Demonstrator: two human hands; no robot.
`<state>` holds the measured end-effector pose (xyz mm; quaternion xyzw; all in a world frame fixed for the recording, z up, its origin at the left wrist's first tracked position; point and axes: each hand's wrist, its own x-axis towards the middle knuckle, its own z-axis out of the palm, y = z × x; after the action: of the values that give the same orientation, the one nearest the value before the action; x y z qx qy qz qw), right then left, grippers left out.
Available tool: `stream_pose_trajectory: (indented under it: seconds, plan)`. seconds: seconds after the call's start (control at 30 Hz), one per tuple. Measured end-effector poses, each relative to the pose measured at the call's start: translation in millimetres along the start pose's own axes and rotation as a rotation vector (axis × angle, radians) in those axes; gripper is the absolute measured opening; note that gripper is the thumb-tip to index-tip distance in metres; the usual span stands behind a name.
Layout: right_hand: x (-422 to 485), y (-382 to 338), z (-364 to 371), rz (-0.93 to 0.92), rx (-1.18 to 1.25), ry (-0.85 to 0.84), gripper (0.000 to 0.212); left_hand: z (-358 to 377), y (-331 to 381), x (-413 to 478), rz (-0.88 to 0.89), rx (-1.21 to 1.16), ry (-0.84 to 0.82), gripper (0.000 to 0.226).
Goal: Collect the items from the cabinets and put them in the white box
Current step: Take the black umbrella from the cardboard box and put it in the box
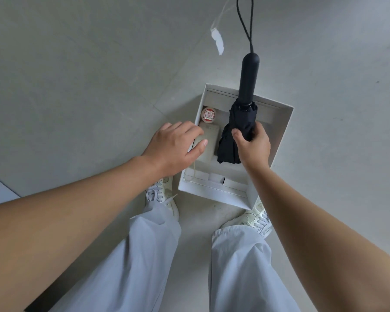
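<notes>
A folded black umbrella point(239, 129) is being held by the right hand point(252, 143), the fingers closed around its canopy, handle pointing away, above the white box point(279, 136) on the floor. A beige power bank point(208, 143) is being placed in the box by the left hand point(173, 147), which is partly open and resting on it, beside a small round tin point(208, 114). The placing step seems to be in progress. Next, the umbrella probably needs to be lowered flat into the free space beside the power bank
</notes>
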<state>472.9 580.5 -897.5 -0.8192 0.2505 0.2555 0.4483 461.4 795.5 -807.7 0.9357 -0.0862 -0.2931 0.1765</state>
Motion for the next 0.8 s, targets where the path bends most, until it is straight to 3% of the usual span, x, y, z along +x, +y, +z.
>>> stream_pose_trajectory:
  seconds: [0.13,0.4,0.57,0.8]
  plan:
    - [11,-5,-4,0.035,-0.059,-0.139,0.03,-3,0,1,-0.002,0.017,0.008,0.038]
    - [-24,-21,-21,0.017,-0.054,-0.112,0.034,-12,7,-2,-0.066,0.032,-0.02,0.042]
    - [-70,-60,-53,-0.155,-0.133,-0.197,0.048,-39,25,-20,-0.096,0.039,-0.037,0.044]
    - [-127,-166,-136,-0.35,-0.339,-0.115,0.049,-154,82,-48,-0.039,0.106,0.086,0.047]
